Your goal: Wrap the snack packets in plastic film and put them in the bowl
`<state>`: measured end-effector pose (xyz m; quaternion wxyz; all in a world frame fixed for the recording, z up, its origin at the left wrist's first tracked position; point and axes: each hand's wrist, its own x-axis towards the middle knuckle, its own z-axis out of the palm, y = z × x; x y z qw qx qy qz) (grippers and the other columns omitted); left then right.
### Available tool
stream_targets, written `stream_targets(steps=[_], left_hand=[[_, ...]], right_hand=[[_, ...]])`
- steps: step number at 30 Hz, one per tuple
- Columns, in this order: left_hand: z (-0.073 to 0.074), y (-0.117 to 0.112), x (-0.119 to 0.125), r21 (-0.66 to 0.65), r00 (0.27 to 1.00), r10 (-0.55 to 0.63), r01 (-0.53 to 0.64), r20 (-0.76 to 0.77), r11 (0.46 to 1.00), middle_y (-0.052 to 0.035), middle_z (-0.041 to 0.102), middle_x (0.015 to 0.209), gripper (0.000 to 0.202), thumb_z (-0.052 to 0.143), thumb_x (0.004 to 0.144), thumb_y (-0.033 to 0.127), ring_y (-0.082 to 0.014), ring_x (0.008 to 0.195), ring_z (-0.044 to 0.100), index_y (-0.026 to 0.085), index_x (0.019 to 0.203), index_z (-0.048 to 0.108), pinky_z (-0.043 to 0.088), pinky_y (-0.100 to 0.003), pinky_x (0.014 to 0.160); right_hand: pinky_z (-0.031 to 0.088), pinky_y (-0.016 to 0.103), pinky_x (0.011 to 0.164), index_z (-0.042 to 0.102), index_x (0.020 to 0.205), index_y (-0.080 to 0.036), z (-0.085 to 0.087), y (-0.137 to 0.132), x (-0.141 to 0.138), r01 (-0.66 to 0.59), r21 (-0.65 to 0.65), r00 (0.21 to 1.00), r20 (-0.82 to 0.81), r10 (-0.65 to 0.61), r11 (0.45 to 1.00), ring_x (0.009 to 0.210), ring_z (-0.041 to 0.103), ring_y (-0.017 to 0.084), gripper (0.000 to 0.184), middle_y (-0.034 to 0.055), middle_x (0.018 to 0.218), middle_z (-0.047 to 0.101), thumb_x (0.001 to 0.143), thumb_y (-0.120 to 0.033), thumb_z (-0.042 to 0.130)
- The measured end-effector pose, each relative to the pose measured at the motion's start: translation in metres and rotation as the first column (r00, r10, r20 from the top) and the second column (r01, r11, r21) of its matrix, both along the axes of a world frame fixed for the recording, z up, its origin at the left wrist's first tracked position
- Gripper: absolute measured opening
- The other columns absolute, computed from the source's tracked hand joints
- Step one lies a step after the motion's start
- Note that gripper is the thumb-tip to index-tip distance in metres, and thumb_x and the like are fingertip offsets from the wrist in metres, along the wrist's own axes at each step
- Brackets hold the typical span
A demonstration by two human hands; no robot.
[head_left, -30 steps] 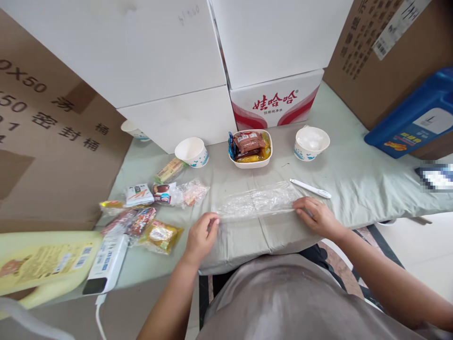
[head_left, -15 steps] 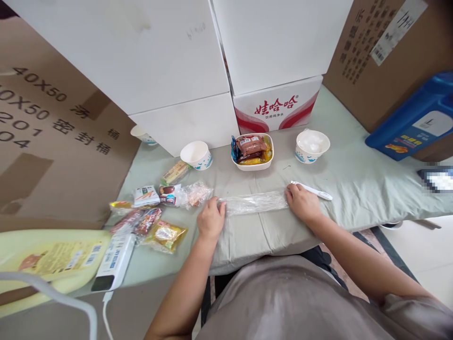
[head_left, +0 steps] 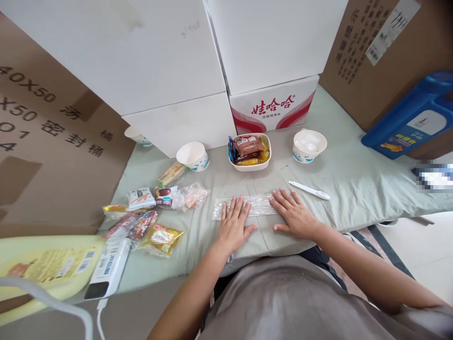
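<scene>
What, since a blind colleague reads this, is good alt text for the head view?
A person's left hand and right hand lie spread, fingers on clear, crinkled plastic on a cloth-covered surface. Beyond it, a white tray of wrapped snacks sits between two paper bowls; loose packets lie left, a slim white tool right.

left hand (head_left: 233, 227) is laid flat, fingers (head_left: 231, 206) spread | right hand (head_left: 296, 217) is laid flat too | both arms (head_left: 193, 293) are stretched forward

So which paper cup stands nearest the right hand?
The rightmost cup, whitish contents showing, right of the snack tub. The middle cup and the half-hidden cup stand left of that tub, farther from the right hand.
</scene>
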<state>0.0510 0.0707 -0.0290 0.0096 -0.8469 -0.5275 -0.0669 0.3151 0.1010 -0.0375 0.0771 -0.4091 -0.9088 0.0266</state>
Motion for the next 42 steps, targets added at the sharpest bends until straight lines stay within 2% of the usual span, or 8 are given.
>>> stream_targets(steps=[6,11,17,22,27,34,39,42], left_hand=[[0.012,-0.022,0.019,0.023,0.979,0.033,-0.038,0.203,0.999,-0.0164,0.056,0.126,0.039,0.047,0.094,0.033,-0.0317,0.118,0.048,0.016,0.127,0.058,0.042,-0.049,0.098],[0.007,-0.035,0.054,-0.042,0.936,-0.204,0.226,0.288,0.973,-0.0125,0.054,0.131,0.037,0.051,0.092,0.027,-0.0307,0.127,0.044,0.021,0.128,0.056,0.038,-0.053,0.105],[0.008,-0.036,0.047,-0.040,0.803,-0.395,0.459,0.446,0.888,-0.0109,0.053,0.133,0.043,0.049,0.089,0.017,-0.0304,0.133,0.040,0.026,0.130,0.054,0.030,-0.057,0.111],[0.003,-0.035,0.034,-0.154,0.609,-0.157,0.426,0.777,0.892,-0.0118,0.059,0.121,0.063,0.037,0.093,0.018,-0.0223,0.114,0.056,0.023,0.152,0.014,0.042,-0.049,0.104],[-0.004,-0.034,0.032,-0.256,0.465,0.044,0.403,0.884,0.879,-0.0118,0.061,0.121,0.075,0.035,0.095,0.024,-0.0216,0.118,0.055,0.020,0.152,-0.013,0.043,-0.047,0.104],[0.006,-0.033,0.037,-0.321,0.634,0.096,0.250,0.767,0.914,-0.0108,0.064,0.118,0.057,0.049,0.091,0.022,-0.0205,0.110,0.061,0.021,0.144,0.030,0.049,-0.040,0.098],[0.024,-0.012,0.039,-0.052,0.736,0.028,0.010,0.676,0.999,-0.0100,0.063,0.104,0.026,0.047,0.093,0.023,-0.0208,0.098,0.061,0.019,0.117,0.055,0.052,-0.038,0.086],[0.026,0.017,0.039,0.063,0.793,-0.069,0.039,0.605,0.997,-0.0072,0.063,0.094,0.014,0.047,0.092,0.021,-0.0202,0.091,0.059,0.019,0.097,0.060,0.051,-0.037,0.084]], right_hand=[[0.026,0.054,0.107,0.039,0.145,-0.013,0.008,-0.041,0.038,-0.024,0.013,0.997,-0.077,0.025,1.000,0.134,0.035,0.036,0.084,0.0182,0.146,0.043,0.082,-0.068,0.052],[0.043,0.043,0.084,0.063,0.115,-0.021,0.017,-0.078,0.040,-0.110,-0.010,0.964,-0.246,0.104,0.994,0.094,0.058,0.023,0.031,0.0097,0.106,0.067,0.089,-0.016,0.046],[0.043,0.043,0.095,0.063,0.103,-0.022,0.058,-0.079,0.028,-0.339,-0.183,0.830,-0.519,0.202,0.923,0.105,0.059,0.021,0.027,0.0059,0.101,0.068,0.088,-0.011,0.043],[0.050,0.028,0.077,0.060,0.109,-0.020,0.077,-0.034,0.005,-0.223,-0.403,0.772,-0.629,-0.092,0.888,0.089,0.065,0.015,0.022,0.0059,0.098,0.070,0.092,-0.020,0.047],[0.048,0.025,0.067,0.056,0.117,-0.017,0.053,0.021,-0.039,0.098,-0.522,0.753,-0.518,-0.406,0.847,0.073,0.064,0.015,0.028,0.0032,0.084,0.069,0.090,-0.021,0.048],[0.048,0.030,0.076,0.052,0.129,-0.017,0.019,0.037,-0.071,0.340,-0.316,0.892,-0.189,-0.410,0.886,0.095,0.065,0.021,0.037,0.0117,0.118,0.065,0.094,-0.025,0.043],[0.050,0.031,0.073,0.047,0.135,-0.016,0.017,0.032,-0.072,0.349,-0.267,0.906,-0.151,-0.396,0.898,0.094,0.066,0.022,0.042,0.0123,0.118,0.064,0.095,-0.028,0.039],[0.050,0.031,0.071,0.047,0.135,-0.016,0.015,0.031,-0.073,0.352,-0.249,0.906,-0.150,-0.395,0.902,0.092,0.065,0.022,0.042,0.0127,0.116,0.064,0.095,-0.028,0.038]])
